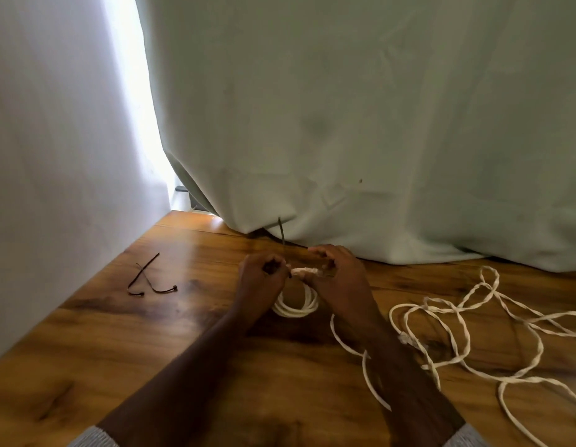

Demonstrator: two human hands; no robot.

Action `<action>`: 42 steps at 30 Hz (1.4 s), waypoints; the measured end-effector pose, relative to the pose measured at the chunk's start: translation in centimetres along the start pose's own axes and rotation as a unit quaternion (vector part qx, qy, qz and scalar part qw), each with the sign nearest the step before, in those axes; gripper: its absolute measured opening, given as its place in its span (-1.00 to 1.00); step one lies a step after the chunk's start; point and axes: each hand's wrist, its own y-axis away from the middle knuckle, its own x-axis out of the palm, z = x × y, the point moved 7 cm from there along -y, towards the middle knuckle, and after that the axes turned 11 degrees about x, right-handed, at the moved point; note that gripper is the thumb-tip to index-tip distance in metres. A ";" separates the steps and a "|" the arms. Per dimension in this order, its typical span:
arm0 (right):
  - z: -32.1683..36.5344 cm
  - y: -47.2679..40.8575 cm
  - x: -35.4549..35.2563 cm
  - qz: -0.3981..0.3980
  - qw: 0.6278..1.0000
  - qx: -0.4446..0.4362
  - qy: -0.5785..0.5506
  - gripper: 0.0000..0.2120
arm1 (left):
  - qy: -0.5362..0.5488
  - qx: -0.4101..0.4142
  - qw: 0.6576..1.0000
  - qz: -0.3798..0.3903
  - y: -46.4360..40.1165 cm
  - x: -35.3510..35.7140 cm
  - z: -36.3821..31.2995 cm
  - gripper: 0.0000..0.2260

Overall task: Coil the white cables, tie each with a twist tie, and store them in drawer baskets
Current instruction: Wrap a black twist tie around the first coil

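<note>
Grey sleeve cuffs (90,439) at bottom edge, both forearms reaching out over wooden tabletop (86,366). Near right: loose white cable (467,350) sprawled in overlapping loops, uncoiled, one strand trailing under right forearm; risk of snagging on wrist and dragging into the work. Mid-table: coiled white cable (296,309) hanging as small ring between the two hands, lower arc on or just above the wood, cannot tell which. Left hand (259,282) curled, fingertips pinching something dark at top of coil, probably a twist tie end. Right hand (336,275) curled likewise, pinching gathered top of coil. Thin dark stalk (282,232) poking up behind hands, likely free end of twist tie, though possibly something at the curtain hem. Judged step: tying first coil. Likely failures: loosened pinch on the bundle letting turns spring apart; tie twisted on too few strands, leaving loops free; short tie end slipping out of fingertips mid-twist. Left of hands, well apart: two spare dark twist ties (151,280) crossed on the wood, within reach, close to left edge and easy to sweep off. Farthest: pale green curtain (377,124) draped onto table's back edge, white wall (38,156) at left. No drawer baskets in view.
</note>
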 end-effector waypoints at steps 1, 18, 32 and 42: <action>0.0 0.2 0.2 0.004 1.000 0.004 0.008 -0.64 | -0.003 -0.014 1.000 -0.001 0.0 -0.6 0.5 -0.71; 4.0 -0.1 9.8 0.084 0.995 0.022 0.053 -0.79 | -0.164 -0.100 0.981 -0.039 -0.7 -8.8 6.4 -0.92; 3.2 0.2 9.6 0.080 0.996 0.030 0.021 -0.76 | -0.141 -0.104 0.981 -0.078 -0.2 -9.4 5.2 -0.88; 2.9 0.5 8.7 0.071 0.996 0.034 0.037 -0.80 | -0.168 -0.011 0.978 -0.127 -0.5 -9.2 2.5 -0.90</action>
